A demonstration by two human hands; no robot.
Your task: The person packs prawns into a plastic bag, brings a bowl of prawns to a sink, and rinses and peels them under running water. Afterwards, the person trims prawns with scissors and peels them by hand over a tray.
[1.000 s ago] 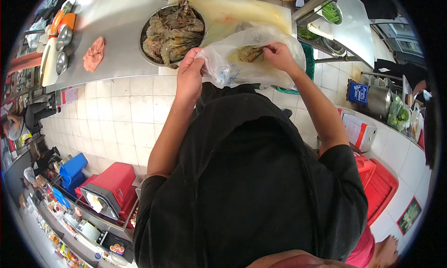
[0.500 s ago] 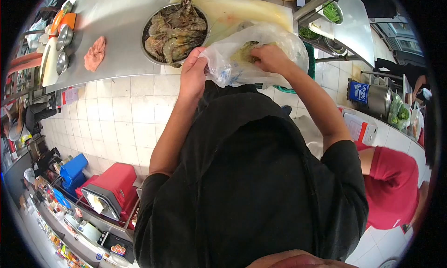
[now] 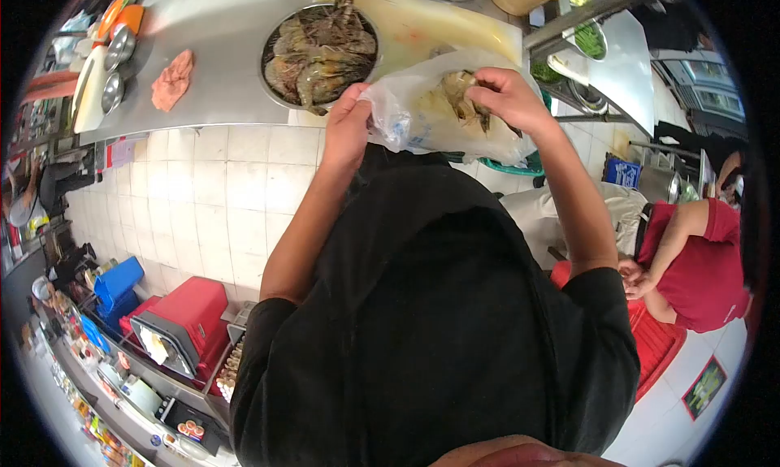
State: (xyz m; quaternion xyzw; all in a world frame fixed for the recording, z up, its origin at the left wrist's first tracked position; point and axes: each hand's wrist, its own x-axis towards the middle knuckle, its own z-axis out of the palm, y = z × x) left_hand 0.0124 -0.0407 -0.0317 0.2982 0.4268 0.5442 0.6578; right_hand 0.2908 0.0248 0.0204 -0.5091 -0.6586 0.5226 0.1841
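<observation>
Blue print (image 3: 424, 134) was carried on the white plastic bag (image 3: 406, 101), but it was too creased to be read. White lettering was borne by a blue panel (image 3: 621, 173) at the right, too small and blurred to be made out.

The bag's edge was pinched between the thumb and fingers of the left hand (image 3: 348, 134). A prawn (image 3: 457, 89) was gripped by the thumb and fingers of the right hand (image 3: 512, 101), beside the bag's far end; whether it was held inside the bag or just over it could not be told. Part of the prawn was covered by the fingers, and the bag's contents were veiled by the cloudy plastic. A green basket (image 3: 528, 166) was partly hidden beneath the bag. More prawns (image 3: 321, 57) were heaped in a round metal bowl (image 3: 265, 75), near the left hand.

The bag was spread over the front of a yellowed cutting board (image 3: 479, 32) on a steel table (image 3: 223, 69), where a pink crumpled item (image 3: 172, 81) was also laid. The floor (image 3: 203, 195) was covered in pale tiles. At the right, a person in a red shirt (image 3: 703, 264) was seen; a red bin (image 3: 195, 304) was placed at the left.
</observation>
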